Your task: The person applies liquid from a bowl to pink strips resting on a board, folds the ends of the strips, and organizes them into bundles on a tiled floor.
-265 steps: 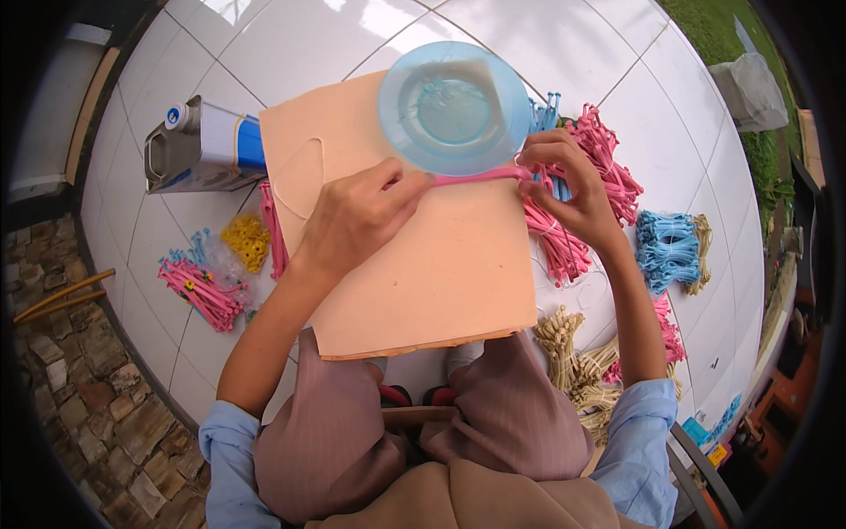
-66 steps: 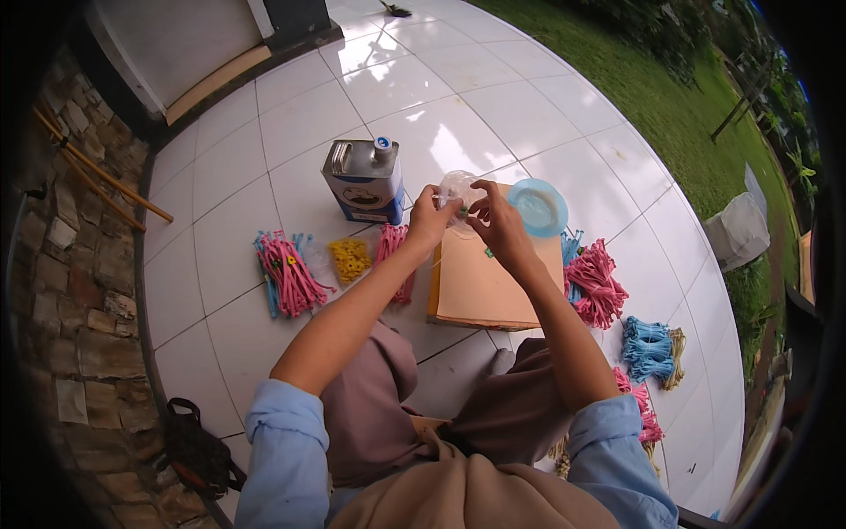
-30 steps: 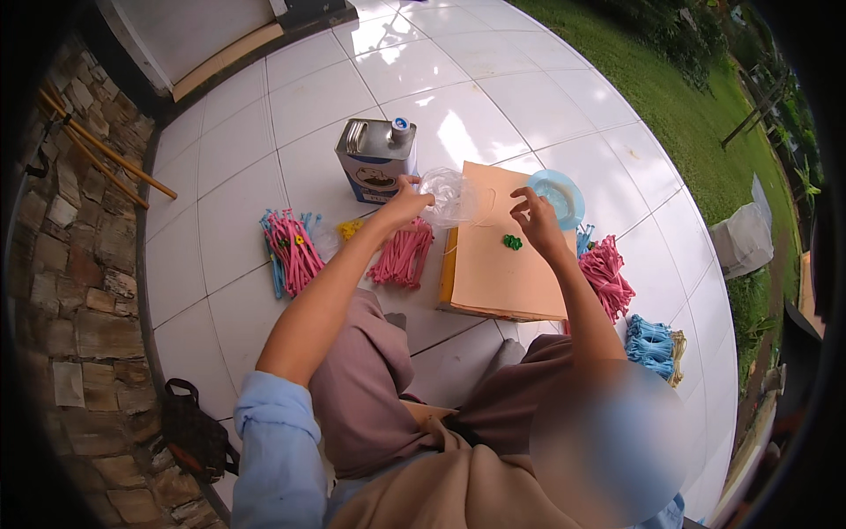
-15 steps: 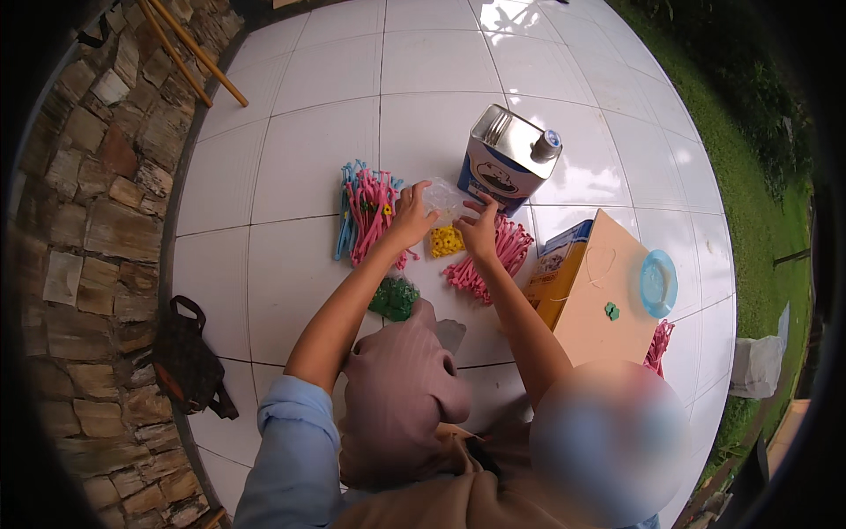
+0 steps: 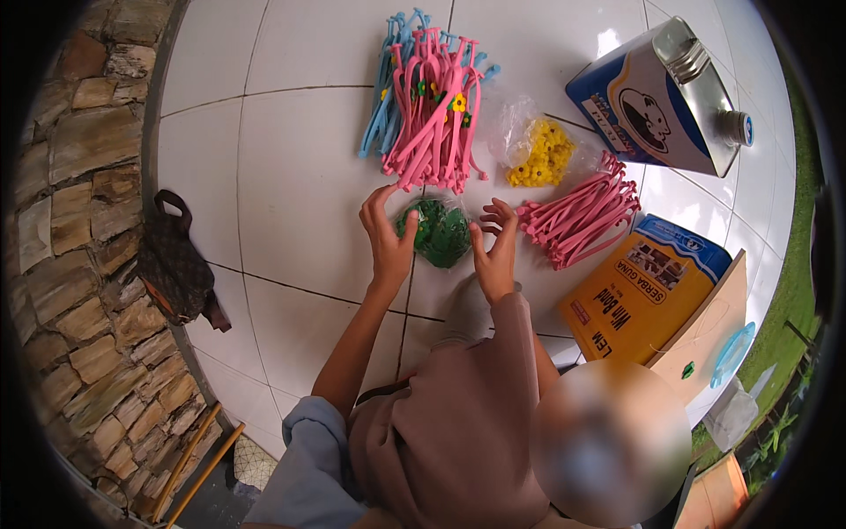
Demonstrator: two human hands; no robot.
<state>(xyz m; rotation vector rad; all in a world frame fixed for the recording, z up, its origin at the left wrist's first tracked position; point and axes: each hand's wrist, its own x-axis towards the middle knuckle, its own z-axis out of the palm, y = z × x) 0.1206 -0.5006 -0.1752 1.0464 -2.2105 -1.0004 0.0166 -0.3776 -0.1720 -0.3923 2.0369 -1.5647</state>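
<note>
My left hand [image 5: 386, 236] and my right hand [image 5: 495, 251] are on either side of a clear plastic bag of green pieces [image 5: 441, 236] lying on the floor. Both hands have curved, parted fingers. The left thumb is at the bag's left edge, and the right thumb is close to its right edge; I cannot tell if either touches. Just beyond lies a bundle of pink strips [image 5: 432, 119], some with small yellow flowers and green pieces on them, over light blue strips [image 5: 379, 115]. A clear bag of yellow flower pieces [image 5: 542, 157] sits farther right.
More pink strips [image 5: 582, 216] lie to the right. A rectangular metal can [image 5: 652, 101] stands at the far right. Nearer are a yellow-blue tin [image 5: 643, 282], a tan board [image 5: 709, 309] and a light blue dish [image 5: 733, 354]. A dark bag [image 5: 176, 260] rests by the stone wall [image 5: 97, 212].
Both hands have moved from the bag of yellow flower pieces to the bag of green pieces, nearer my body. The view has shifted and tilted.
</note>
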